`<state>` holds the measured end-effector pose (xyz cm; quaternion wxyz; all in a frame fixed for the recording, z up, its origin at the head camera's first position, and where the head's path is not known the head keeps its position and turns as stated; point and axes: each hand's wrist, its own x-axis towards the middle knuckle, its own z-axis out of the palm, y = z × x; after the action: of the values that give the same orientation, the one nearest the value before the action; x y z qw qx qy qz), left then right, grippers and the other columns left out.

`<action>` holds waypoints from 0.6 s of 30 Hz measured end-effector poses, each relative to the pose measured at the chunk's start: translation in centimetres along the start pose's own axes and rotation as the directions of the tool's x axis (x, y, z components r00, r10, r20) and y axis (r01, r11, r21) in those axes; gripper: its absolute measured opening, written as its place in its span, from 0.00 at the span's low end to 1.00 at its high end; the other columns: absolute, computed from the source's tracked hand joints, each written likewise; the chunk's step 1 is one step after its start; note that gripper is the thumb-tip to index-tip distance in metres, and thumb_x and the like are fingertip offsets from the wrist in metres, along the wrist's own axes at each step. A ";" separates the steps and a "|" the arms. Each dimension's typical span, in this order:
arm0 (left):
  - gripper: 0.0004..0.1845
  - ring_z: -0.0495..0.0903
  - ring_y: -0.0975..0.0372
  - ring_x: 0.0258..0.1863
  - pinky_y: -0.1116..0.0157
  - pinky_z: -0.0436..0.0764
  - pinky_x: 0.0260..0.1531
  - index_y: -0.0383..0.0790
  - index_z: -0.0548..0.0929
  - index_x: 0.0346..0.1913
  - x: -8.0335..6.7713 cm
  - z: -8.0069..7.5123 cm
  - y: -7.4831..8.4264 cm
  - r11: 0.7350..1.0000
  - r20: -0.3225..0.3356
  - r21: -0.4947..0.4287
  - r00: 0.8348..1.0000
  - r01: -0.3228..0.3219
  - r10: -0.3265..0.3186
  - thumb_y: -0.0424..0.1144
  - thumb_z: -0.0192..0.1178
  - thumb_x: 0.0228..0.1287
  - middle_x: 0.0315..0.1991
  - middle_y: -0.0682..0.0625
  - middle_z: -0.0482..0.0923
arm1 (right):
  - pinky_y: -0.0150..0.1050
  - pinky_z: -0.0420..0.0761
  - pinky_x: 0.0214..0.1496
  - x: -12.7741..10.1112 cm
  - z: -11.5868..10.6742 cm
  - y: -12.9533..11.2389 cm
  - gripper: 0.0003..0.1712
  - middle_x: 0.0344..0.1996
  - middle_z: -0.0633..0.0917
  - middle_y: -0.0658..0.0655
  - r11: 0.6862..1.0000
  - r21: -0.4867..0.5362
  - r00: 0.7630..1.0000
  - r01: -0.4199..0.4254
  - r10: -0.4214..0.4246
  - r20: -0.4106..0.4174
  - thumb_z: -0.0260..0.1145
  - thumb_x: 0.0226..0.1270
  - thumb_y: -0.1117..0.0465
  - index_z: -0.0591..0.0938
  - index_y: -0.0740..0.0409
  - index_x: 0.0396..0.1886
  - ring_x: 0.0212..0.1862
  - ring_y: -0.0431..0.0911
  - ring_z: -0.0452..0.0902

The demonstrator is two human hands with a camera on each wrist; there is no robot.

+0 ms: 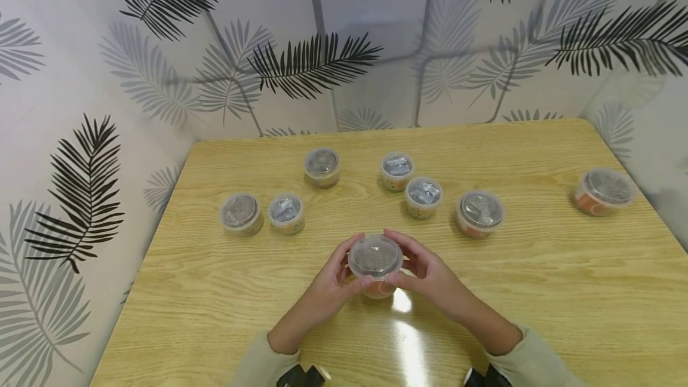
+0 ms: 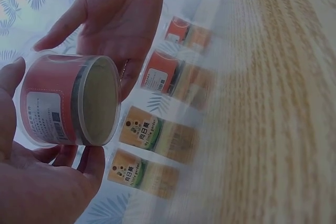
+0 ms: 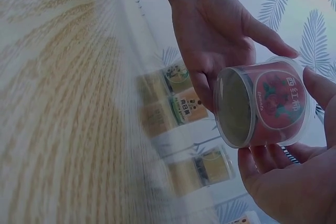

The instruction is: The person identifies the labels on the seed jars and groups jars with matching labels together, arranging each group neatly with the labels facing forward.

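Note:
Both hands hold a round, clear-lidded plastic cup with a red label, near the middle of the table. My left hand grips its left side and my right hand its right side, thumbs at the near rim. The left wrist view shows a white printed panel with a barcode on the cup, and its bottom in plain sight, raised off the wood. In the right wrist view, the label on the cup carries a red fruit picture and Chinese characters.
On the wooden table, small lidded cups and larger ones stand beyond the hands. Red-labelled cups are to the right. A leaf-patterned covering borders the far edge.

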<state>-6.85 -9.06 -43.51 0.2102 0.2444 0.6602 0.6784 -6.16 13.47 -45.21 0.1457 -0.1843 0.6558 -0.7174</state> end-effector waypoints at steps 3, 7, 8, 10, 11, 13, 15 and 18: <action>0.40 0.57 0.51 0.64 0.51 0.56 0.64 0.31 0.47 0.70 -0.1 0.1 0.7 1.000 0.002 0.012 1.000 0.008 -0.008 0.41 0.58 0.65 0.66 0.40 0.54 | 0.41 0.65 0.63 0.0 0.0 0.0 0.38 0.64 0.65 0.61 1.000 -0.005 1.000 0.009 -0.009 -0.010 0.63 0.63 0.68 0.59 0.57 0.70 0.63 0.49 0.63; 0.39 0.58 0.51 0.64 0.55 0.61 0.62 0.33 0.47 0.71 -0.1 0.1 0.8 0.998 -0.009 0.016 0.998 0.058 -0.058 0.40 0.57 0.66 0.66 0.41 0.53 | 0.41 0.66 0.63 0.0 -0.1 0.0 0.37 0.63 0.66 0.61 1.000 -0.016 0.999 0.021 -0.022 -0.035 0.64 0.62 0.68 0.60 0.58 0.69 0.63 0.49 0.63; 0.39 0.59 0.51 0.64 0.56 0.62 0.62 0.34 0.46 0.71 0.0 0.1 0.7 0.997 -0.013 0.013 0.997 0.071 -0.071 0.40 0.57 0.66 0.67 0.41 0.53 | 0.40 0.66 0.63 0.0 -0.1 0.0 0.37 0.63 0.66 0.61 1.000 -0.015 0.999 0.026 -0.026 -0.040 0.64 0.62 0.69 0.60 0.59 0.69 0.63 0.49 0.63; 0.39 0.59 0.52 0.63 0.58 0.64 0.61 0.35 0.47 0.71 0.0 -0.1 0.3 0.997 -0.023 0.003 0.996 0.081 -0.081 0.39 0.57 0.66 0.66 0.42 0.54 | 0.40 0.67 0.62 -0.1 -0.1 -0.1 0.36 0.63 0.66 0.61 0.999 -0.009 0.998 0.032 -0.033 -0.047 0.63 0.62 0.69 0.60 0.61 0.69 0.63 0.49 0.63; 0.38 0.60 0.52 0.63 0.58 0.64 0.61 0.36 0.47 0.71 0.1 -0.2 -0.1 0.997 -0.028 0.001 0.997 0.076 -0.076 0.39 0.57 0.66 0.66 0.42 0.54 | 0.39 0.67 0.62 -0.1 -0.1 -0.1 0.36 0.63 0.66 0.61 0.999 -0.003 0.998 0.033 -0.033 -0.050 0.63 0.62 0.70 0.60 0.61 0.69 0.62 0.49 0.64; 0.37 0.60 0.52 0.63 0.58 0.64 0.61 0.37 0.48 0.71 0.2 -0.3 -0.9 0.998 -0.039 -0.007 0.998 0.058 -0.058 0.37 0.57 0.66 0.66 0.43 0.54 | 0.38 0.68 0.61 -0.1 -0.2 -0.1 0.36 0.63 0.66 0.62 0.999 0.012 0.998 0.034 -0.034 -0.053 0.63 0.62 0.70 0.59 0.63 0.69 0.62 0.50 0.64; 0.35 0.61 0.53 0.62 0.57 0.64 0.61 0.37 0.50 0.70 0.3 -0.4 -1.6 0.999 -0.057 -0.013 0.998 0.039 -0.039 0.36 0.56 0.67 0.66 0.43 0.55 | 0.38 0.69 0.60 -0.2 -0.2 -0.2 0.36 0.63 0.65 0.63 0.999 0.031 0.998 0.033 -0.031 -0.058 0.62 0.62 0.70 0.59 0.64 0.69 0.62 0.50 0.64; 0.32 0.63 0.55 0.61 0.58 0.64 0.61 0.39 0.53 0.70 0.4 -0.4 -2.1 1.000 -0.092 -0.014 0.995 0.024 -0.025 0.35 0.55 0.67 0.65 0.44 0.57 | 0.39 0.70 0.59 -0.2 -0.2 -0.2 0.36 0.64 0.64 0.63 0.998 0.050 0.998 0.032 -0.028 -0.064 0.62 0.63 0.70 0.59 0.64 0.69 0.62 0.50 0.65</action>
<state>-7.51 -9.08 -45.58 0.1894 0.2034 0.6676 0.6907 -6.09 13.79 -45.02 0.1189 -0.1676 0.6386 -0.7416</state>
